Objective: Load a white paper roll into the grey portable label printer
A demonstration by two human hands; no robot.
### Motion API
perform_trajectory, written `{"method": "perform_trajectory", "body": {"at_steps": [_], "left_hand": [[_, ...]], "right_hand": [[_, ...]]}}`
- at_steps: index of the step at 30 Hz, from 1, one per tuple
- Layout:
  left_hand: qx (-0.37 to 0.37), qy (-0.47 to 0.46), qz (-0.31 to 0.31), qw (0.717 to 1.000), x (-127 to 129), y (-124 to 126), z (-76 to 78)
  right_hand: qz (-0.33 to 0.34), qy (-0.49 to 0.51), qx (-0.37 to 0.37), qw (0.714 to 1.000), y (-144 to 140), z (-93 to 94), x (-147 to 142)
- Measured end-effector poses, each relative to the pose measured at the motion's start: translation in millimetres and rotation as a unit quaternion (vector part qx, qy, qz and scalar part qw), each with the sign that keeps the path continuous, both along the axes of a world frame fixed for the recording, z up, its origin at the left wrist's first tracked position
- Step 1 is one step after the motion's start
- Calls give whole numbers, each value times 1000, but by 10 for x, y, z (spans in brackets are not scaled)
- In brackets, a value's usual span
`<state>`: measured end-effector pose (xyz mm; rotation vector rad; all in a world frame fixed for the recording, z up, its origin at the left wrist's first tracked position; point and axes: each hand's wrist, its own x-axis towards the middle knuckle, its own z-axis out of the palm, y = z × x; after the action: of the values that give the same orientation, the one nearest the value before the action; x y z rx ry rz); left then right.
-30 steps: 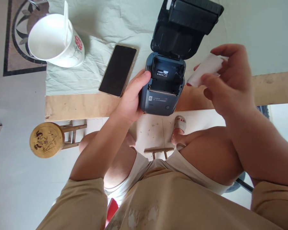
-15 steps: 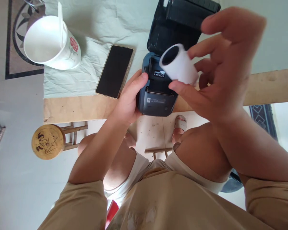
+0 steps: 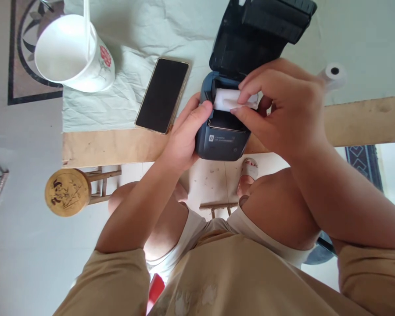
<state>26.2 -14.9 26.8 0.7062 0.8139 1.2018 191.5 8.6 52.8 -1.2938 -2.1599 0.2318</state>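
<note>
A small dark blue printer [image 3: 222, 140] stands at the table's near edge with its black lid [image 3: 260, 33] swung up and back. My left hand [image 3: 184, 134] grips the printer's left side. My right hand [image 3: 283, 105] pinches a white paper roll [image 3: 228, 100] with thumb and fingers, and the roll sits down in the printer's open bay. My fingers cover the roll's right end.
A black phone [image 3: 162, 94] lies face up left of the printer on the pale cloth [image 3: 125, 101]. A white flowered cup [image 3: 74, 55] stands at far left. A second paper roll [image 3: 332, 74] lies at right. Below the wooden table edge [image 3: 112, 147] stands a round stool [image 3: 67, 192].
My right hand carried the paper roll from the right, over the printer, and lowered it into the open bay. My left hand stayed on the printer's side.
</note>
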Motion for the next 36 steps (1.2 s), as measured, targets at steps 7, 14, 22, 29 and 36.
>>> {"method": "perform_trajectory", "body": {"at_steps": [7,14,22,29,36], "left_hand": [[21,-14,8,1000,-20,-1,-23],[63,40,-4,997,-49,16,-83],[122,100,-49,986,-140,157,-324],[137,112,-48,983,-134,142,-309],[158,124,-72,977,-193,147,-348]], "right_hand": [[13,21,13,1000,-106,33,-41],[125,66,-11,990,-166,-17,-4],[71,85,-28,993,-71,-110,104],[49,210,-51,975,-30,-151,140],[-1,348,-28,937,92,-155,206]]}}
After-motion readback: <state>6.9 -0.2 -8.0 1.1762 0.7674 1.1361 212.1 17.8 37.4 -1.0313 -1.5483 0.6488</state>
